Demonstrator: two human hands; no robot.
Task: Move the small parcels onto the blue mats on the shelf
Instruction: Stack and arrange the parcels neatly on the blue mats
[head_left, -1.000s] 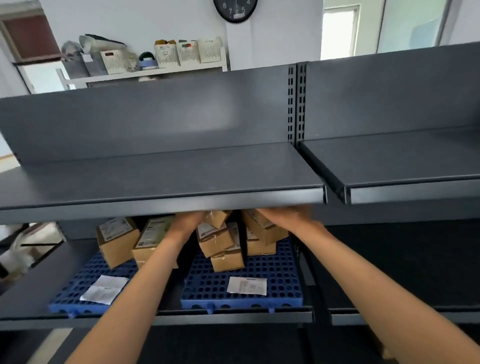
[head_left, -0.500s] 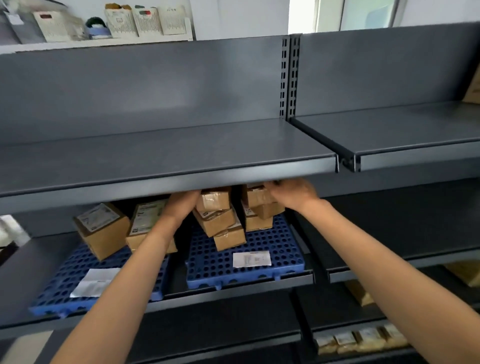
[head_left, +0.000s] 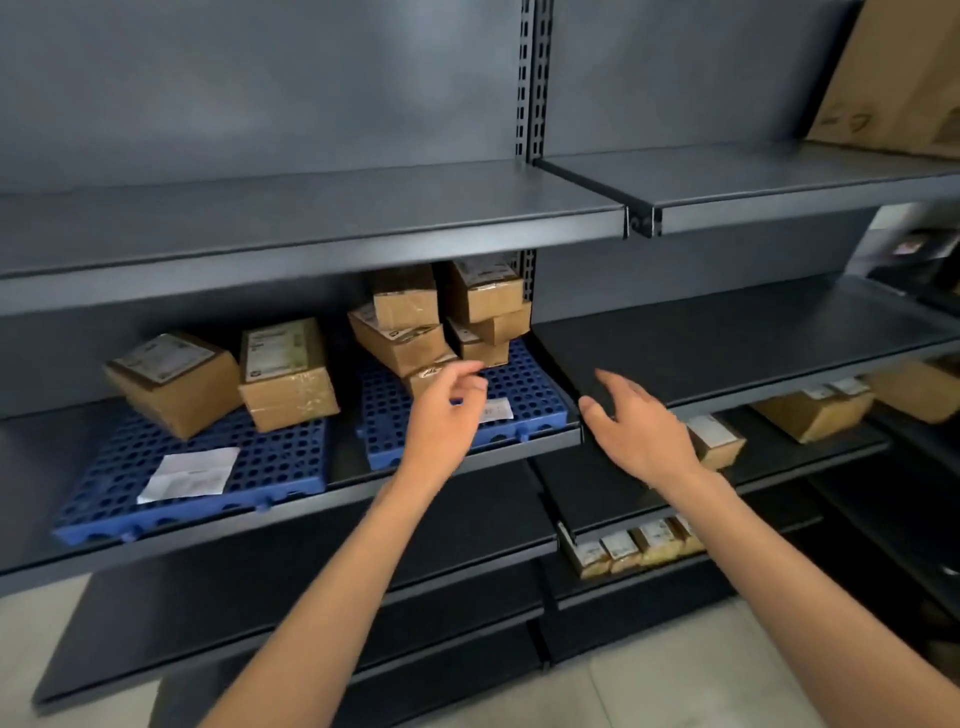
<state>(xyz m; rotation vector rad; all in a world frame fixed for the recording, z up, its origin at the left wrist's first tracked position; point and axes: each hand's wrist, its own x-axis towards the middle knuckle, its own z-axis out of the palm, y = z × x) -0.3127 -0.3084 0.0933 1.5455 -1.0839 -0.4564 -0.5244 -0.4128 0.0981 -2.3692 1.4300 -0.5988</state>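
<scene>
Head view shows both our hands empty in front of the shelf (head_left: 291, 512). Our left hand (head_left: 447, 415) hovers over the front of the right mat (head_left: 524, 384), its grip loosely curled and holding nothing, fingertips just short of the lowest parcel in the stack (head_left: 410, 332) piled at the back of that mat. A second stack (head_left: 485, 312) stands just beside the first, against the upright. Our right hand (head_left: 639, 431) is spread wide, off the mat's right edge and apart from every parcel. On the left mat (head_left: 130, 467) two larger parcels (head_left: 176, 379) (head_left: 285, 374) rest side by side, the left one tilted, with a paper slip (head_left: 189, 473) lying in front of them.
</scene>
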